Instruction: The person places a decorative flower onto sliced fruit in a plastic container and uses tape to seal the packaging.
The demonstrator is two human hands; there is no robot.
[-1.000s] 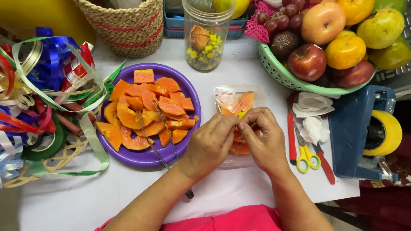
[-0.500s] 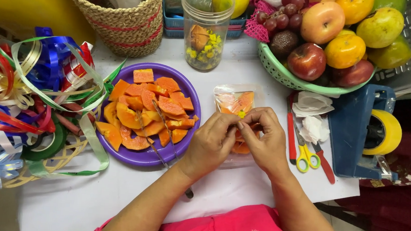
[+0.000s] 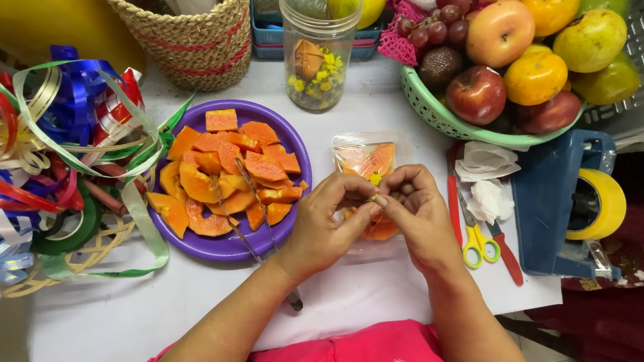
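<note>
Left hand [image 3: 328, 221] and right hand [image 3: 417, 211] meeting fingertip to fingertip over a clear bag of papaya pieces [image 3: 366, 164] — both pinching its edge, on the white table [image 3: 136, 304] just beside the purple plate [image 3: 299, 147] of cut papaya.

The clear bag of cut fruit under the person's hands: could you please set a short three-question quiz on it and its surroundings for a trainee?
1. True or false: the left hand and right hand meet over the clear bag of fruit pieces.
2. What colour is the plate that holds the orange fruit slices?
3. Which lies right of the bag? A) scissors with yellow handles B) woven basket C) ribbons

Key: 1 true; 2 purple; 3 A.
</note>
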